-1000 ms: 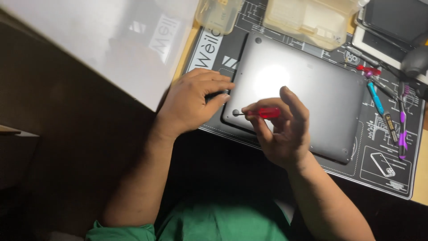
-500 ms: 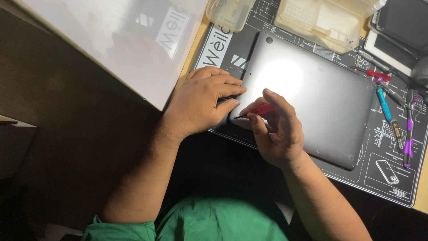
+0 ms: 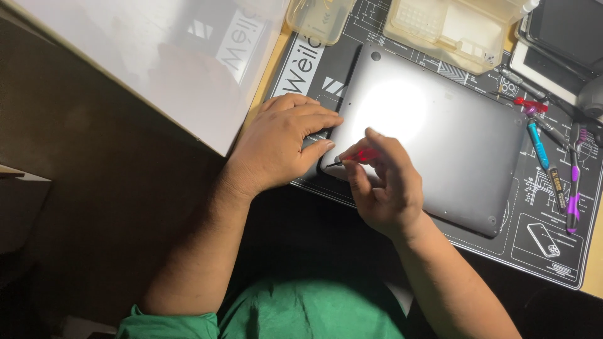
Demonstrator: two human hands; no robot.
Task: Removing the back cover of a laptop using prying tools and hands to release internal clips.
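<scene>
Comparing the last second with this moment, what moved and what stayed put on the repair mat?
The right hand swung the red screwdriver down from above the grey laptop base to its near-left corner, tip beside the left hand's thumb. The left hand stayed pressed on that corner. The laptop, the mat and the spare tools kept their places.

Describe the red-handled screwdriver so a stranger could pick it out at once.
Find the grey laptop lying bottom up on the dark printed work mat. At its near left corner the right hand pinches a small screwdriver, beside the left hand. Unlike the blue and purple tools lying loose at the mat's right side, this one is red-handled and held.
</scene>
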